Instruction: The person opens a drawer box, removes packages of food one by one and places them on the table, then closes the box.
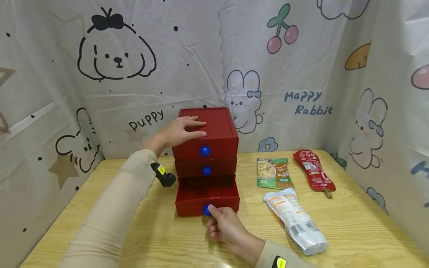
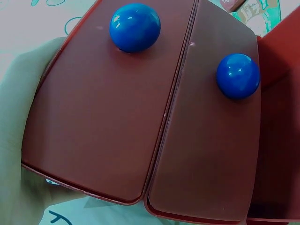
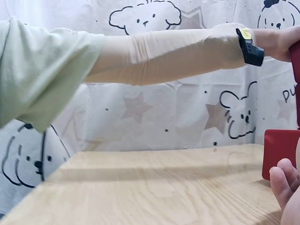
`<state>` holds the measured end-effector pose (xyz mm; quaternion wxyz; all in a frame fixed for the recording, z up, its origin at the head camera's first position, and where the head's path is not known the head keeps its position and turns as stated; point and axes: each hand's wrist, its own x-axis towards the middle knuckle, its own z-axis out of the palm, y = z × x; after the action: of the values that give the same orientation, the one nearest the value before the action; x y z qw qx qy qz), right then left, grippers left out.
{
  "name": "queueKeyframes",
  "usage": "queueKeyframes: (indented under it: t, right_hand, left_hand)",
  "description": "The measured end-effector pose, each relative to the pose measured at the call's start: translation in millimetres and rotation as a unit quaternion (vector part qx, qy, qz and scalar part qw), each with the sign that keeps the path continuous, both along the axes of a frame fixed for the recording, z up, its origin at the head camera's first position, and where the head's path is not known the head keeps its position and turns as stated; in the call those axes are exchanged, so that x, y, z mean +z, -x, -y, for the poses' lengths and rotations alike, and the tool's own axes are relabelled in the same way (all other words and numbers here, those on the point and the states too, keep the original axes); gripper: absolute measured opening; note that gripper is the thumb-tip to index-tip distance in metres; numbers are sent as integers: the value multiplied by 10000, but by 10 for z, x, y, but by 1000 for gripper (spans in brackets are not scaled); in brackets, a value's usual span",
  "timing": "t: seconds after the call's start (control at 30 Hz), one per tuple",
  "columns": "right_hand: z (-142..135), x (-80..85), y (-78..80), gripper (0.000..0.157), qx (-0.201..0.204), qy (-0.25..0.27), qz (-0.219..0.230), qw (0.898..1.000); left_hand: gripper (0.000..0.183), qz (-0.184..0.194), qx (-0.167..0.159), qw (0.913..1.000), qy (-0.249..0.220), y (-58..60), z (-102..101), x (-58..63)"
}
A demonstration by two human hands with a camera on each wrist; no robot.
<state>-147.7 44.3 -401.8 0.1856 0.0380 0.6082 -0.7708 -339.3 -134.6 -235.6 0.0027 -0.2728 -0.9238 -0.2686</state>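
Observation:
A red box of three stacked drawers (image 1: 214,124) stands on the table, each drawer with a round blue knob. Its bottom drawer (image 1: 192,209) is pulled out, and the part of its inside that shows holds nothing. My right hand (image 1: 229,227) pinches that drawer's blue knob (image 1: 206,210) between thumb and fingers. Across the top of the box rests my left hand (image 1: 181,131), fingers stretched out over the lid. In the left wrist view the top knob (image 2: 135,27) and middle knob (image 2: 237,76) sit on closed drawer fronts.
To the right of the box lie a green and brown food packet (image 1: 274,173), a red pouch (image 1: 314,170) and a white bag (image 1: 296,219) with a barcode. A printed cloth (image 1: 194,85) hangs behind and beside the wooden table (image 1: 154,230).

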Motion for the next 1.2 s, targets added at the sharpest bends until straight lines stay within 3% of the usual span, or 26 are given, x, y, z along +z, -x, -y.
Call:
queueKeyframes:
  t: [0.8, 1.2]
  right_hand:
    - [-9, -28, 233, 43, 257, 118, 5, 9996]
    - [27, -74, 554, 45, 170, 152, 21, 9997]
  left_hand:
    - [66, 95, 50, 9999, 125, -5, 4, 18]
    - [65, 8, 49, 9998, 195, -6, 12, 12]
